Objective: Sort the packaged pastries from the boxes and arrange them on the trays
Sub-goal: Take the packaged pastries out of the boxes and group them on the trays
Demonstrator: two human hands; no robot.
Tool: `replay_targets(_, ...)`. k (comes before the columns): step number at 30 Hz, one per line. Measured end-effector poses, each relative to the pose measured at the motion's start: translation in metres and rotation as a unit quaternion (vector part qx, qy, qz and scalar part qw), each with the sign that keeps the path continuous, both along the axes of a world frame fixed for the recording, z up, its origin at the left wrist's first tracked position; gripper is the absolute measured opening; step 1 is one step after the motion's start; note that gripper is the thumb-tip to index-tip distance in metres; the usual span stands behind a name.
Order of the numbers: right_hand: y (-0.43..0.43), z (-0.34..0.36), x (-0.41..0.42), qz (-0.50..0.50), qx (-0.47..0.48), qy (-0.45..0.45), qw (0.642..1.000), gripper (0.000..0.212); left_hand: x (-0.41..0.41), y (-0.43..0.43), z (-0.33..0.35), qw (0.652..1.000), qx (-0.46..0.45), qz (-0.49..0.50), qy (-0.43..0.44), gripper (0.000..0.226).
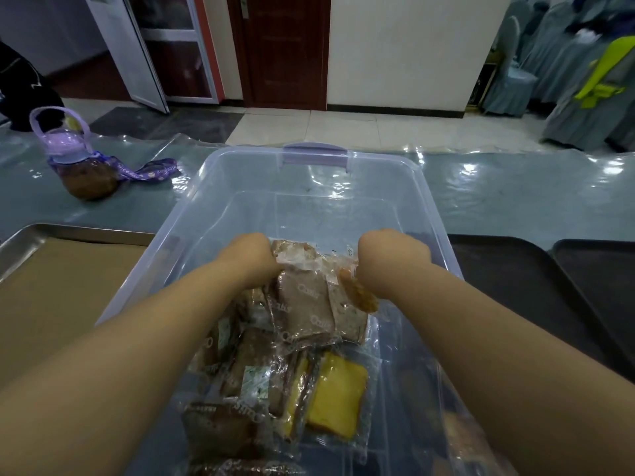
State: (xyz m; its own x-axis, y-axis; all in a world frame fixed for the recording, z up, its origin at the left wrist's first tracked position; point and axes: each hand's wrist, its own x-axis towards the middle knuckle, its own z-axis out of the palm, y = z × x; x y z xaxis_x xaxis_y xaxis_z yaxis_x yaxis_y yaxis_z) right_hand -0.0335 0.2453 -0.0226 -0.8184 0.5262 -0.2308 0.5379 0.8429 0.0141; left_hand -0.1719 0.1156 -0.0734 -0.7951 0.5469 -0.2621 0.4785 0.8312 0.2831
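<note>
Plastic-covered bench (515, 201) with clear box (429, 207): packets (309, 310) heaped at its near end; right hand (391, 254) pinches a golden pastry (359, 295), dark trays (515, 286) to its right; grip of left hand (256, 255) cannot be told.

We observe a table (515, 201) draped in grey-blue cloth beneath a glossy clear plastic sheet (464, 173); at centre stands a clear plastic box (426, 187) with a lavender latch on its far rim; to the left, touching the box, lies a steel tray (20, 242) lined with brown paper (68, 297); to the right lie two dark trays, the nearer (508, 280) just beside the box, the farther (598, 269) beside it; at far left rests a purple bottle (74, 156), its strap (147, 170) trailing on the sheet.
</note>
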Motion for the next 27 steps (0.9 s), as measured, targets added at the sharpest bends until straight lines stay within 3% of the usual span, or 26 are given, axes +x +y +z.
replay_targets(2, 0.000, 0.001, 0.003, -0.013, -0.019, 0.008, 1.000, 0.025, 0.010, -0.002, 0.016, 0.999, 0.050, -0.004, -0.012, 0.016)
replay_targets(5, -0.001, 0.010, 0.009, -0.042, -0.053, 0.038, 0.997, 0.028, 0.026, -0.009, 0.040, 0.994, 0.111, -0.008, -0.014, 0.019)
replay_targets(10, -0.006, 0.034, 0.031, -0.067, -0.082, 0.195, 0.975, 0.029, 0.051, -0.029, 0.076, 0.974, 0.223, 0.000, 0.039, 0.013)
replay_targets(18, -0.010, 0.061, 0.102, -0.059, -0.033, 0.461, 0.885, 0.027, 0.114, -0.033, 0.132, 0.889, 0.452, -0.005, 0.075, 0.012)
replay_targets(23, 0.008, 0.074, 0.165, -0.076, -0.028, 0.548, 0.832, 0.014, 0.173, -0.010, 0.166, 0.843, 0.534, -0.045, 0.050, 0.019)
replay_targets(27, 0.035, 0.072, 0.218, -0.106, -0.055, 0.575, 0.809, 0.013, 0.219, 0.028, 0.174, 0.838, 0.539, -0.074, 0.038, 0.008)
